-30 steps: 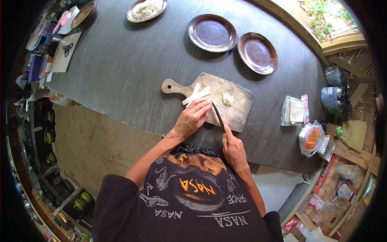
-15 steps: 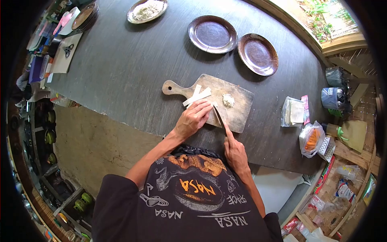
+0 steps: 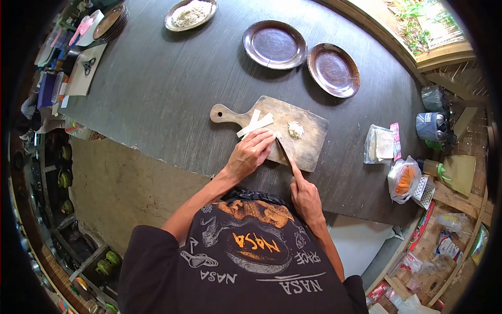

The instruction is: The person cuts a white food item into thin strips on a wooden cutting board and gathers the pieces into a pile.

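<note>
A wooden cutting board (image 3: 311, 146) lies on the dark table near its front edge, handle to the left. My left hand (image 3: 252, 152) is closed over the board, its curled fingertips pressing on pale strips, mostly hidden beneath them. My right hand (image 3: 306, 198) grips a knife (image 3: 284, 152), index finger stretched along its back. The blade rests right beside my left fingertips, with small white cut bits at its tip. Several flat white strips (image 3: 256, 124) lie crossed just beyond my left hand. Finely cut white shreds (image 3: 295, 130) form a small heap on the board's right half.
Two brown plates (image 3: 274, 44) stand beyond the board; a plate of white flour-like stuff (image 3: 192, 13) is farther left. At the right are a packet of pale sheets (image 3: 384, 144), a bag of carrots (image 3: 405, 180) and a grater (image 3: 424, 192). Scissors (image 3: 88, 65) lie far left.
Almost nothing differs. The knife has tilted or shifted very slightly beside the left fingertips; both hands keep their places on and near the board.
</note>
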The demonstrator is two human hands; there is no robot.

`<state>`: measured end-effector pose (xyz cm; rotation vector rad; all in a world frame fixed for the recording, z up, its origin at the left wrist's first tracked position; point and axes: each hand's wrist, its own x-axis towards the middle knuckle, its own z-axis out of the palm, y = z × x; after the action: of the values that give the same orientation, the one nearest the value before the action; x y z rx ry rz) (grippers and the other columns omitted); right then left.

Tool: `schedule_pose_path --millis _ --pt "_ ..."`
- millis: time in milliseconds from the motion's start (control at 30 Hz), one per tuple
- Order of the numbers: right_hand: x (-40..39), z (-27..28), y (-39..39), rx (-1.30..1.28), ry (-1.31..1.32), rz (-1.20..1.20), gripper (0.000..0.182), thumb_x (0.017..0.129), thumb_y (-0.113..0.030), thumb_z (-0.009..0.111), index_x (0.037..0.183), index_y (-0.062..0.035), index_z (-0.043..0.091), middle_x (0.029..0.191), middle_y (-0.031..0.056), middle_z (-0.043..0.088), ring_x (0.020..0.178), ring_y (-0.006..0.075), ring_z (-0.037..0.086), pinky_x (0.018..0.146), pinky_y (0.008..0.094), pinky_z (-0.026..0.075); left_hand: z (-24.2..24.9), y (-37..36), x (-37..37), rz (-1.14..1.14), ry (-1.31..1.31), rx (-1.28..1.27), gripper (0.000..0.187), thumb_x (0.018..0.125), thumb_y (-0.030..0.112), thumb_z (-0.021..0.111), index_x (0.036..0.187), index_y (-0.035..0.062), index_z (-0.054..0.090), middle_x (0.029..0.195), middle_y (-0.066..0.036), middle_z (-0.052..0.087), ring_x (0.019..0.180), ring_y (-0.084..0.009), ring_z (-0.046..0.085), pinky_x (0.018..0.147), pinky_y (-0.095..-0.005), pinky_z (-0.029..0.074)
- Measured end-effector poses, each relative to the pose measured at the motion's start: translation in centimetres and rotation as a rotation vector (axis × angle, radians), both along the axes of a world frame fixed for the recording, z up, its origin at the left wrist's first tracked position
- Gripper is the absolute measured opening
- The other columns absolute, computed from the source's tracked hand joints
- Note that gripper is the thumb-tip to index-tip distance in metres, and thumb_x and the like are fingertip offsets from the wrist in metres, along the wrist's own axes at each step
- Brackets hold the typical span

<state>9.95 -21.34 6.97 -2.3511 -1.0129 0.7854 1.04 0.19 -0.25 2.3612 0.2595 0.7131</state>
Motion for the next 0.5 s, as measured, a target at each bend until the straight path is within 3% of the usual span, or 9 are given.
schedule_pose_path --millis 367,500 --pt "0.3 -0.6 1.3 0.054 0.0 -0.013 0.058 0.104 -0.009 0.052 0.161 -0.0144 0.041 0.081 0.0309 0.065 0.073 0.0482 0.066 0.071 0.0562 0.05 -0.3 0.1 -0.1 -0.003 0.009 0.036 0.032 0.09 0.004 0.074 0.121 -0.0017 0.073 0.121 -0.012 0.074 0.121 -0.0272 0.066 0.106 -0.0382 0.054" --pt "0.4 -0.4 0.3 -0.003 -0.008 -0.007 0.063 0.101 -0.01 0.054 0.162 -0.0211 0.04 0.083 0.0273 0.069 0.076 0.0459 0.069 0.071 0.0571 0.054 0.2 0.1 -0.2 -0.005 0.017 0.04 0.032 0.09 0.004 0.074 0.121 -0.0012 0.073 0.121 -0.011 0.074 0.12 -0.027 0.066 0.105 -0.0377 0.055"
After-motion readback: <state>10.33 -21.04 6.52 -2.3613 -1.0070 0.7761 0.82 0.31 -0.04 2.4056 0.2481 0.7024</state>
